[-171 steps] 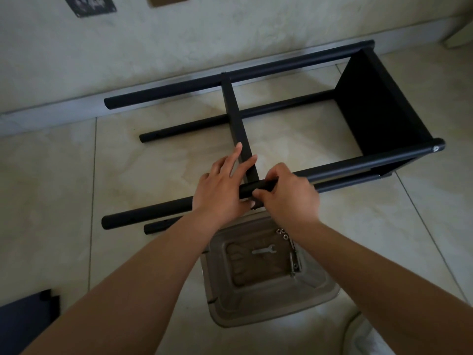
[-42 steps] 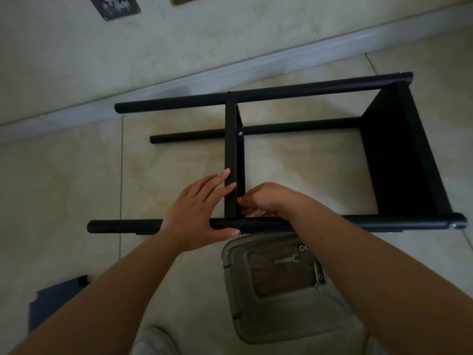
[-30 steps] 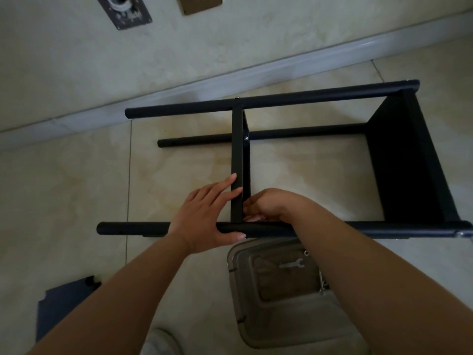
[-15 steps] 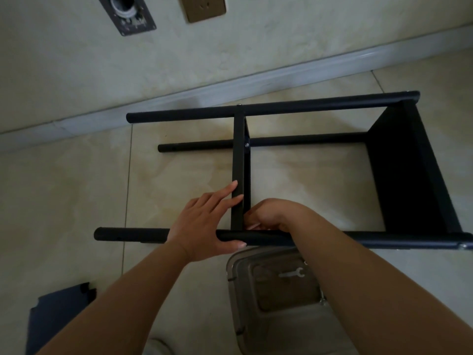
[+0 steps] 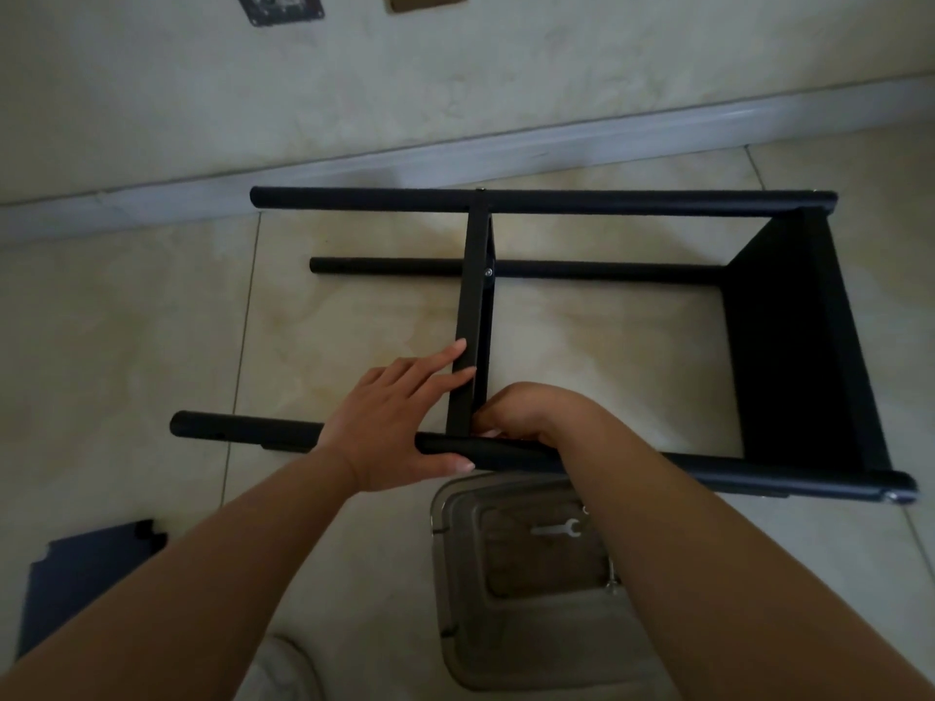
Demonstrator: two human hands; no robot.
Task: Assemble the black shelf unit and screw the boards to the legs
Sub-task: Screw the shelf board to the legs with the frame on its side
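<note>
Closest in, a clear plastic tray (image 5: 506, 645) sits on the tile floor (image 5: 126, 346), cut off at the bottom edge and partly covered by the person's right forearm; a small flat wrench (image 5: 556, 529) shows inside it, and a bit of hardware near the arm is too small to name. To the left a dark board (image 5: 76, 579) lies flat, its lower part hidden behind the left forearm.

Just beyond the tray, the black shelf unit (image 5: 789, 346) lies on its side. The left hand (image 5: 389, 422) rests on the near leg (image 5: 243, 431), thumb hooked under it, fingers straight and pressed against the middle board (image 5: 473, 316). The right hand (image 5: 531, 412) is curled tight at the corner where that board meets the near leg; whether it pinches anything I cannot tell, its fingertips being tucked out of sight.

Farther off, the lower leg (image 5: 607, 269) and the far leg (image 5: 556, 200) run across, a screw (image 5: 489, 272) glinting on the middle board. Behind them runs the skirting (image 5: 506, 149), and two wall plates are cut off at the top
</note>
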